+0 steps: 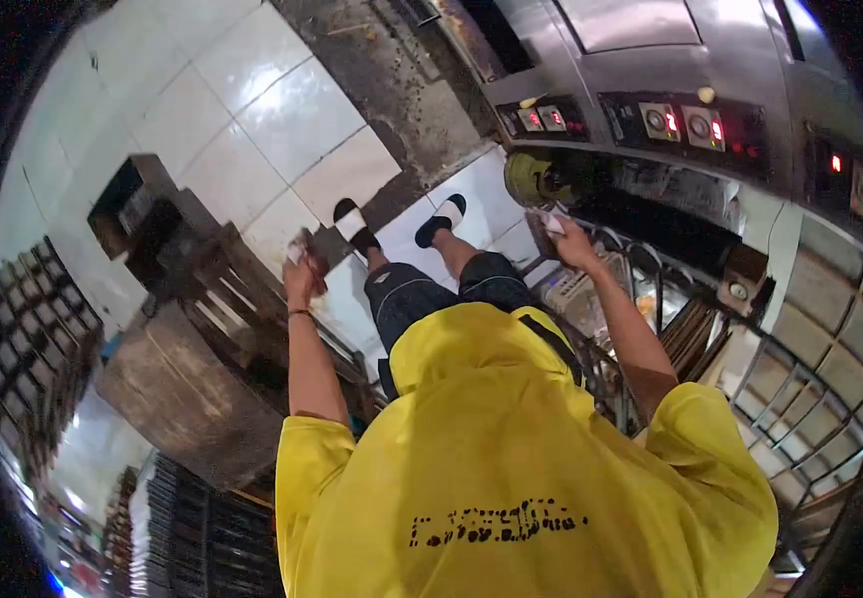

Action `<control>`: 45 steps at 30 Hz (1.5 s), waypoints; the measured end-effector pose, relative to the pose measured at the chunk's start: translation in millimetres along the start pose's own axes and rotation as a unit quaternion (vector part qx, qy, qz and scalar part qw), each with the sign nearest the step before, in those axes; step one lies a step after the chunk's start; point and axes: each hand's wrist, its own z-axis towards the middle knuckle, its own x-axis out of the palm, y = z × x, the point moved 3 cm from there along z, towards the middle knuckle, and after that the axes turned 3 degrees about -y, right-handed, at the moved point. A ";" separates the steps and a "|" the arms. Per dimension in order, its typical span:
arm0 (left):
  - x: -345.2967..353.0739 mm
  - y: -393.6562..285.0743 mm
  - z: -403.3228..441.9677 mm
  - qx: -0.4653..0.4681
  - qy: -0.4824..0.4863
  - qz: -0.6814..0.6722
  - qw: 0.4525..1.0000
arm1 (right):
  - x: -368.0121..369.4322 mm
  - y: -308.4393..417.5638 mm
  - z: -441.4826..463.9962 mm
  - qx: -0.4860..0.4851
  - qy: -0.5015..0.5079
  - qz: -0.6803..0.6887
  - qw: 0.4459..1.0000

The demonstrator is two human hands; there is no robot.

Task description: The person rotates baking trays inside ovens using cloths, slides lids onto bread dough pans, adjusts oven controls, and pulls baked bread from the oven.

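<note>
My left hand (304,279) is closed round a small, whitish crumpled cloth (298,249), out in front of my left side. It is close to a dark wooden rack or stand. On the other side, my right hand (576,245) grips another whitish folded cloth (551,222), near a dark metal rail and a greenish gas cylinder (524,179). Both cloths are small and partly covered by the fingers, so their full shape is hidden. Neither hand touches the steel oven.
A steel oven (641,65) with lit red displays runs along the upper right. Metal rack frames (800,399) stand at lower right. On the left are a brown box-like block (177,384) and stacked dark trays (28,339). White tiles (192,120) cover the floor.
</note>
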 end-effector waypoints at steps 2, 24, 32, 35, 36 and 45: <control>-0.7 -17.4 -4.2 0.062 -0.016 0.064 0.996 | 18.4 25.8 22.9 -0.040 0.056 0.088 0.994; 142.9 298.4 49.4 -0.064 -0.172 0.010 0.983 | 170.2 -81.2 244.1 -0.086 0.203 -0.216 0.951; 184.0 322.8 68.4 -0.064 -0.128 -0.024 0.989 | 151.3 -150.4 309.2 -0.085 0.151 -0.248 0.953; 185.2 285.4 67.2 -0.068 -0.091 0.008 0.994 | 139.1 -164.5 321.6 -0.055 0.132 -0.302 0.942; 185.1 278.7 66.6 -0.076 -0.094 -0.011 0.993 | 132.7 -167.8 325.9 -0.053 0.130 -0.298 0.944; 166.5 249.3 75.5 -0.088 -0.097 -0.051 0.990 | 63.7 -128.8 321.1 0.035 -0.006 -0.494 0.869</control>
